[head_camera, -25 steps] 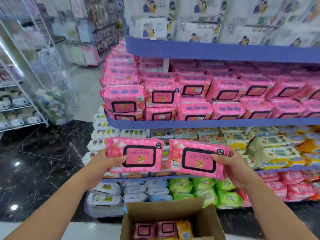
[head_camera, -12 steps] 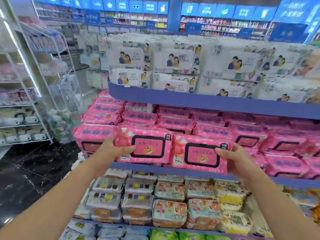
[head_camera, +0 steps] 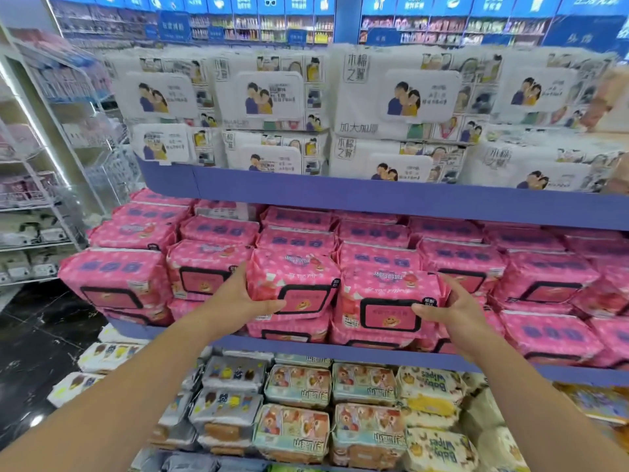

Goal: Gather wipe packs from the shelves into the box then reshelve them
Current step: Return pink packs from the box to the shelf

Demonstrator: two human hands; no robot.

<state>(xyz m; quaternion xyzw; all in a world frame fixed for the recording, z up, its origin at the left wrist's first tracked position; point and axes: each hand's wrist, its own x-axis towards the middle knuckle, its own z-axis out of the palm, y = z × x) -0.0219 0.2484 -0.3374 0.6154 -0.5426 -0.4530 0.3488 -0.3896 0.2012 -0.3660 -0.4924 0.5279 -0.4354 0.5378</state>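
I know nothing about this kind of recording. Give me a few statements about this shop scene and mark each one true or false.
1. The left hand grips a pink pack at the middle shelf. True.
2. The right hand is empty. False: it grips a second pink pack.
3. White packs fill the shelf above the pink ones. True.
4. The shelf edge is red. False: it is blue-violet.
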